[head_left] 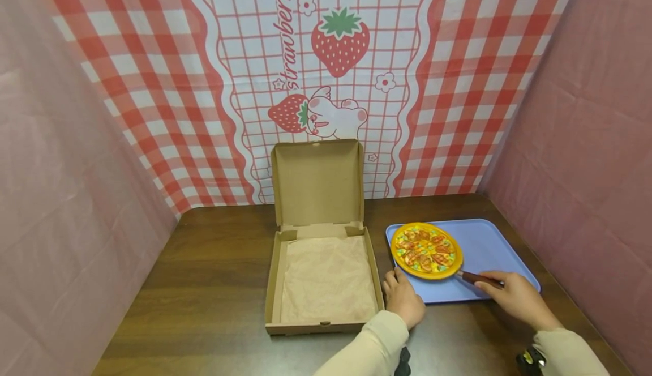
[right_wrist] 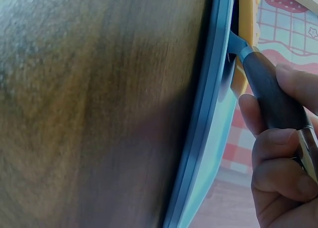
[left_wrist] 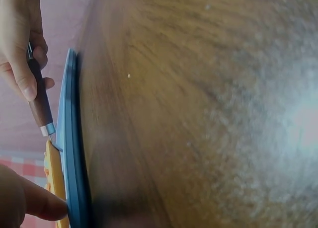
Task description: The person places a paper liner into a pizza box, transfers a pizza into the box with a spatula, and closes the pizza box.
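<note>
A toy pizza [head_left: 425, 249] with an orange-yellow crust and colourful toppings lies on the left part of a blue tray [head_left: 489, 240]. My right hand [head_left: 522, 298] grips the dark wooden handle [right_wrist: 271, 89] of a spatula, fingers curled round it. Its metal neck [right_wrist: 239, 45] bends down at the pizza's edge, and the blade is hidden beneath the pizza. At the tray's front left corner, my left hand [head_left: 404, 299] holds the rim. One fingertip [left_wrist: 52, 208] of that hand rests at the rim close to the crust, while its other fingers are partly hidden.
Left of the tray, an open cardboard pizza box [head_left: 273, 291] lined with brown paper [head_left: 328, 280] stands with its lid [head_left: 318, 183] raised against the checked backdrop. Box and tray sit close together on a dark wooden table [head_left: 204, 285]. Pink cloth walls [head_left: 575, 166] close off both sides.
</note>
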Demonstrator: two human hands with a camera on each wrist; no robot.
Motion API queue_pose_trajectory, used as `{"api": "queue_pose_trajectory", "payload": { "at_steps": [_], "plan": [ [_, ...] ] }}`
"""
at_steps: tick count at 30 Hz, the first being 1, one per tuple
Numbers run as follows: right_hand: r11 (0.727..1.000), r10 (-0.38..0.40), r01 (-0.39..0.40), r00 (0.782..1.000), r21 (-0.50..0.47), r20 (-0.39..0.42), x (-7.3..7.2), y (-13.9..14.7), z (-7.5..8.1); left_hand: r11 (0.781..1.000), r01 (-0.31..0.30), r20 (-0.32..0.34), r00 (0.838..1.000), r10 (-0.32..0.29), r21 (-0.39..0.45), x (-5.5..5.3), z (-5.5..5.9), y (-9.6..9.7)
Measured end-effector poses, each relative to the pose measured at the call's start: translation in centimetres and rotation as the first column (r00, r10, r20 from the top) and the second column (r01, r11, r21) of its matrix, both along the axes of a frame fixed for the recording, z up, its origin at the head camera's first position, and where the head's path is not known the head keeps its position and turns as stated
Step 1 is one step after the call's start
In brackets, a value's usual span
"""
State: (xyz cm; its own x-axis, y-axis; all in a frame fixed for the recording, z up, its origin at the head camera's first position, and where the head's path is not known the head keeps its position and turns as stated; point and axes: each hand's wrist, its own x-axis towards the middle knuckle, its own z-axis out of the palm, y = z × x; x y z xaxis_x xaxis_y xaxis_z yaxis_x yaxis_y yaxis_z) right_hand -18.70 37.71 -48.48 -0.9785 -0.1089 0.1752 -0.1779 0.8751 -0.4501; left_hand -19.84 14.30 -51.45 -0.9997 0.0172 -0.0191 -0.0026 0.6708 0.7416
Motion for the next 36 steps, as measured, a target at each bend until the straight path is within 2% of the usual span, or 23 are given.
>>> {"api": "queue_pose_trajectory", "payload": {
  "at_steps": [3, 8, 17, 25, 32, 36],
  "plan": [
    [1.000, -0.011, 0.011, 1.000, -0.003, 0.006, 0.1, -0.1, 0.1, 0.999, -0.031, -0.004, 1.000, 0.031, 0.030, -0.1, -0.3, 0.1],
    [1.000, -0.022, 0.022, 1.000, -0.008, -0.009, 0.2, -0.1, 0.2, 0.997, -0.033, 0.025, 0.999, 0.031, 0.066, -0.1, -0.3, 0.1],
    [1.000, -0.027, 0.026, 0.997, -0.008, -0.078, 0.3, -0.1, 0.5, 0.997, -0.044, -0.002, 0.999, 0.045, 0.067, -0.1, 0.0, -0.1],
    [0.999, -0.042, 0.043, 0.994, 0.004, -0.102, 0.6, 0.4, 1.0, 0.997, -0.055, -0.008, 0.998, 0.055, 0.059, 0.2, 0.1, -0.1],
    [0.999, -0.047, 0.046, 0.993, -0.016, -0.106, 0.9, 0.8, 2.2, 0.996, -0.010, 0.046, 0.999, 0.006, 0.092, 0.6, 0.9, -0.4],
    [0.999, -0.026, 0.020, 0.989, -0.036, -0.145, 0.9, 0.8, 3.2, 0.992, 0.020, 0.042, 0.999, -0.026, 0.126, 0.8, 1.9, -0.8]
  ]
}}
